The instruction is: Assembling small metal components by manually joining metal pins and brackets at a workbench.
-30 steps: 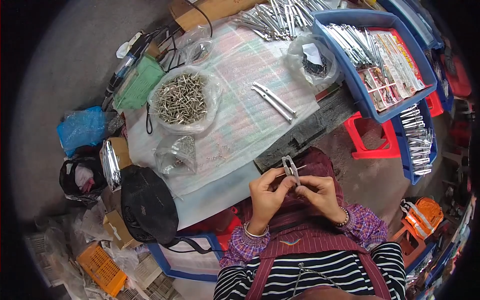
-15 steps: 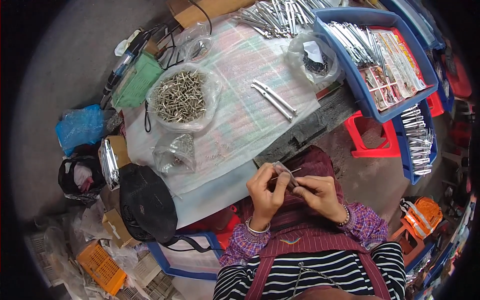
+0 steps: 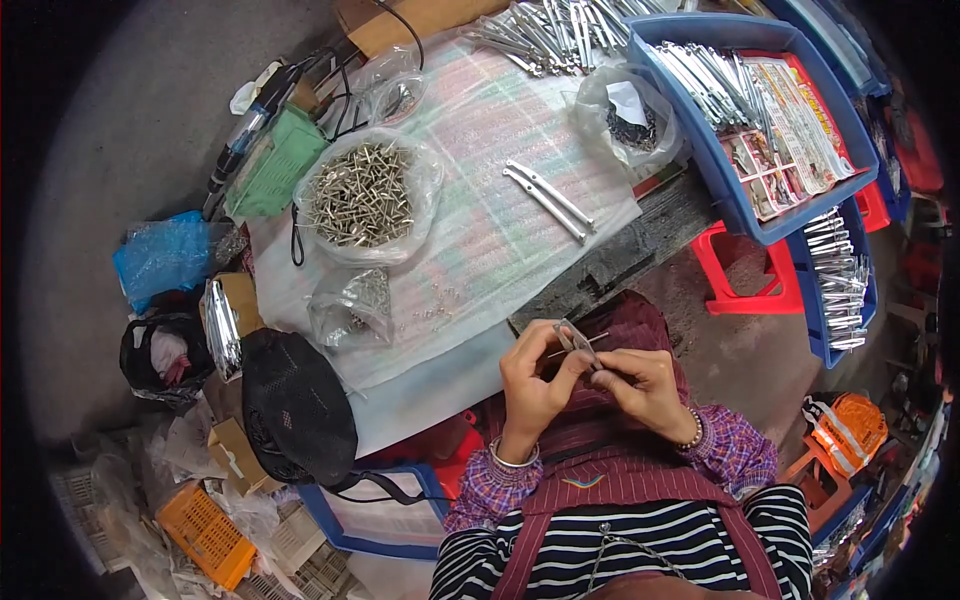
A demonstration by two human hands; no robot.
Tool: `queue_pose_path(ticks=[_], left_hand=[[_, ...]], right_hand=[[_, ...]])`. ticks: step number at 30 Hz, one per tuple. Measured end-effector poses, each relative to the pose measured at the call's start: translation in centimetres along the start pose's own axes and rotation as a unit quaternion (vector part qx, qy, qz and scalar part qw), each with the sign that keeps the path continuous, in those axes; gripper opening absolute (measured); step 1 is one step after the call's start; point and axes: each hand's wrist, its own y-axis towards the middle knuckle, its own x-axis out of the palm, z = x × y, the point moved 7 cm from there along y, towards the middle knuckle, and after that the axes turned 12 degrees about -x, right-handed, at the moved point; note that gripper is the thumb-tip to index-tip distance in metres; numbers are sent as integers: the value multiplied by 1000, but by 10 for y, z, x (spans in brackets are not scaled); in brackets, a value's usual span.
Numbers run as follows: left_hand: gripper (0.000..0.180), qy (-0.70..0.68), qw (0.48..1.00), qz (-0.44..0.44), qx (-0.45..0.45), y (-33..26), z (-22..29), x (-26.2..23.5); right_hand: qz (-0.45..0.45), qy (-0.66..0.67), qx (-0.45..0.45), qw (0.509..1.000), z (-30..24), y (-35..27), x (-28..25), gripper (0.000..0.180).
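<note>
Above my lap, my left hand [image 3: 537, 385] pinches a short, flat grey metal piece [image 3: 571, 336] between thumb and fingers. A thin metal pin crosses this piece and sticks out to its right. My right hand [image 3: 645, 392] is closed on the lower end of the same piece, thumb against fingertips. Both hands meet there, and the fingers hide part of it. On the table beyond lie two slim silver bars [image 3: 548, 200], side by side, with neither hand on them.
A plastic-lined bowl of screws [image 3: 428, 221] and a small bag of metal parts [image 3: 350, 308] stand on the foam-covered table [image 3: 480, 130]. A blue crate [image 3: 757, 228] holds silver bars at the right, above a red stool [image 3: 718, 268]. A black mesh cap [image 3: 297, 410] sits left.
The metal piece has tilted slightly between my hands, and my left fingers have shifted a little on it. Both hands keep their hold.
</note>
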Motion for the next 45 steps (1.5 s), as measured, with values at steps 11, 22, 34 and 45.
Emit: queue_pose_path(ticks=[11, 22, 34, 45], left_hand=[[15, 13, 998, -39, -52, -3, -12, 0], [12, 36, 999, -26, -28, -5, -8, -2], [13, 23, 991, -62, -116, -7, -26, -4], [15, -124, 987, -39, -91, -8, -4, -17]], right_hand=[[-10, 17, 28, 999, 3, -2, -1, 18], [-15, 27, 35, 999, 5, -4, 1, 18], [-26, 49, 47, 997, 4, -3, 1, 19], [15, 74, 28, 997, -15, 30, -5, 20]])
